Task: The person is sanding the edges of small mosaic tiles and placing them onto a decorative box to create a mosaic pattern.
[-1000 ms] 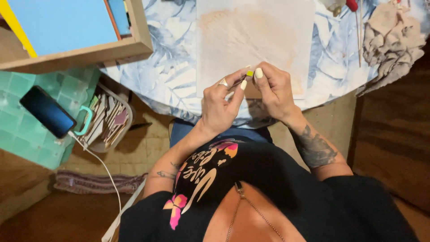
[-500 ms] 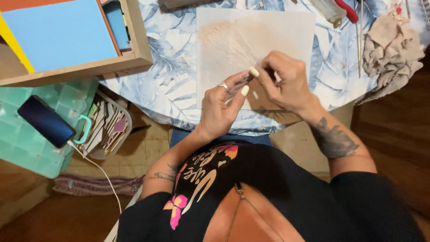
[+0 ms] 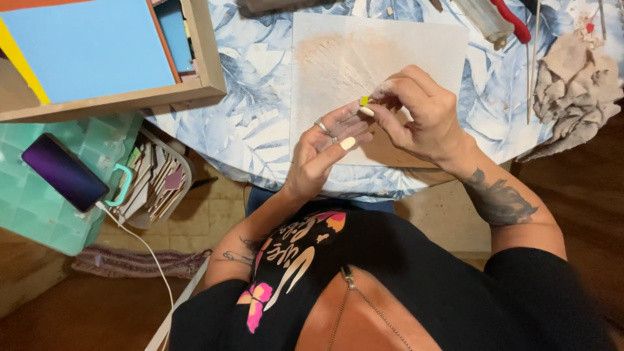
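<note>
My right hand (image 3: 422,117) hovers over a pale square board (image 3: 325,58) lying on the leaf-patterned tablecloth (image 3: 253,130). Its thumb and forefinger pinch a tiny yellow-green piece (image 3: 364,100). My left hand (image 3: 318,153) is held palm up just left of it, with a ring on one finger. The fingers are stretched out, their tips touching my right fingers under the piece. Nothing shows in the left palm. The board has a rubbed brownish patch at its upper left.
A wooden tray (image 3: 201,78) with blue sheets sits at the table's left. A crumpled beige cloth (image 3: 572,84), a red-handled tool (image 3: 510,19) and thin sticks (image 3: 532,65) lie at the right. Below left, a phone (image 3: 62,170) with its cable rests on a teal box (image 3: 32,214), beside a basket of cards (image 3: 156,185).
Both hands have moved up from the table's near edge onto the board. My left hand has opened out flat, and the right hand now pinches the small piece alone.
</note>
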